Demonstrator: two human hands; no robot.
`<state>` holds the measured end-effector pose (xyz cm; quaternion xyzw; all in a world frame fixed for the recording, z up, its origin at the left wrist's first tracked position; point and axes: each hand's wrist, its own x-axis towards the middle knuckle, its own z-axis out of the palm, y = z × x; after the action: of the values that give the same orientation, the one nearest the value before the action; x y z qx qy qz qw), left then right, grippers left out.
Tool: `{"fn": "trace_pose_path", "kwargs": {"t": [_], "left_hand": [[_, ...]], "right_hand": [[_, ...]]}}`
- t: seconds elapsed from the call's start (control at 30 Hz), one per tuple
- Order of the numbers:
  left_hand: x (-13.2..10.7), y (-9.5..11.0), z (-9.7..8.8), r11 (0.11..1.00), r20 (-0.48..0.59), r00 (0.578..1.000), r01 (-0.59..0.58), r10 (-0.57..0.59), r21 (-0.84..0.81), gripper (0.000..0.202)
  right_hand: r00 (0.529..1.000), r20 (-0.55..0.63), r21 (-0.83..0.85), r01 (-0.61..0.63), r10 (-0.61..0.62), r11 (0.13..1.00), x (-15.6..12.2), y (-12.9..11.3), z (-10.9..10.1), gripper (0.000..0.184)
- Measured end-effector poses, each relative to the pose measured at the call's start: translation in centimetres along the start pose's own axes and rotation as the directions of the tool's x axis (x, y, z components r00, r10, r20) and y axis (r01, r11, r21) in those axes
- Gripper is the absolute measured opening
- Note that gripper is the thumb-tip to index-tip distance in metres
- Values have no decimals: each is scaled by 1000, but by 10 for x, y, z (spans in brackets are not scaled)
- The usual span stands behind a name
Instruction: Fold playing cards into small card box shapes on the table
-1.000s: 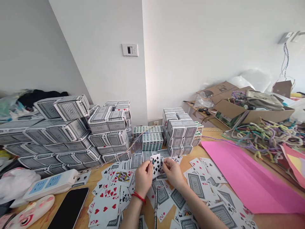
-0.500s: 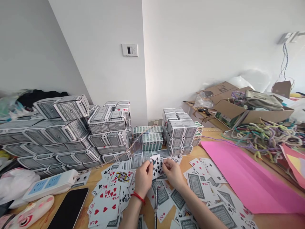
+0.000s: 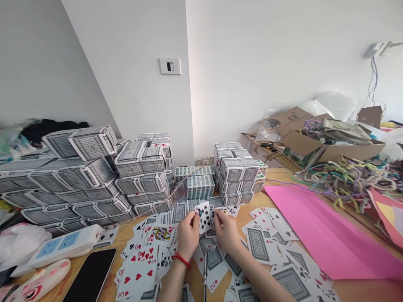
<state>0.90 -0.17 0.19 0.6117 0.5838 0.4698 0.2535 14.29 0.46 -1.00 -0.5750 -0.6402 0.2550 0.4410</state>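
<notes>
Between my two hands a playing card [image 3: 206, 217], a ten of spades, is held face up over the table. My left hand [image 3: 188, 235], with a red cord bracelet [image 3: 181, 260] at the wrist, pinches the card's left edge. The fingers of my right hand [image 3: 227, 228] are closed at its right edge, where another card's corner marked 5 shows. Loose playing cards [image 3: 138, 274] lie to the left of my hands, many face up. More scattered cards [image 3: 258, 245] lie on the right, some showing grey patterned backs.
Stacked blocks folded from cards [image 3: 91, 174] stand at the back left; another stack [image 3: 237, 174] stands back right beside green card boxes [image 3: 200, 186]. A phone [image 3: 90, 277] and power strip [image 3: 66, 247] are at left. Pink paper [image 3: 327, 239], pipe cleaners [image 3: 349, 180] and a cardboard box [image 3: 346, 153] lie right.
The ten of spades has tilted, its top leaning to the left. Both hands stay around it with little shift.
</notes>
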Motion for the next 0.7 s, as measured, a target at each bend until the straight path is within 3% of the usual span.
{"fn": "trace_pose_path", "kwargs": {"t": [0.07, 0.17, 0.23, 0.33, 0.5, 0.7], "left_hand": [[1, -1, -1, 999, -23, 999, 41, -41, -2, 33], [3, -1, -3, 997, -26, 997, 73, -73, -13, 33], [4, -2, -4, 997, -17, 997, 73, -74, -26, 33], [5, -2, -6, 997, 4, 999, 47, -47, -64, 33], [4, 1, -9, 993, 50, 999, 20, -14, -117, 34], [2, 4, -10, 991, 82, 997, 16, -6, -130, 36]], "right_hand": [[992, 94, 269, -106, 83, 957, 3, -3, -2, 27], [929, 335, 613, -340, 155, 713, 7, -5, -7, 29], [860, 493, 702, -482, 131, 524, 9, -4, -12, 28], [782, 616, 709, -604, 96, 364, 12, 1, -20, 24], [725, 684, 666, -665, 79, 338, 12, 6, -24, 27], [774, 614, 696, -623, 155, 357, 11, 6, -16, 23]]}}
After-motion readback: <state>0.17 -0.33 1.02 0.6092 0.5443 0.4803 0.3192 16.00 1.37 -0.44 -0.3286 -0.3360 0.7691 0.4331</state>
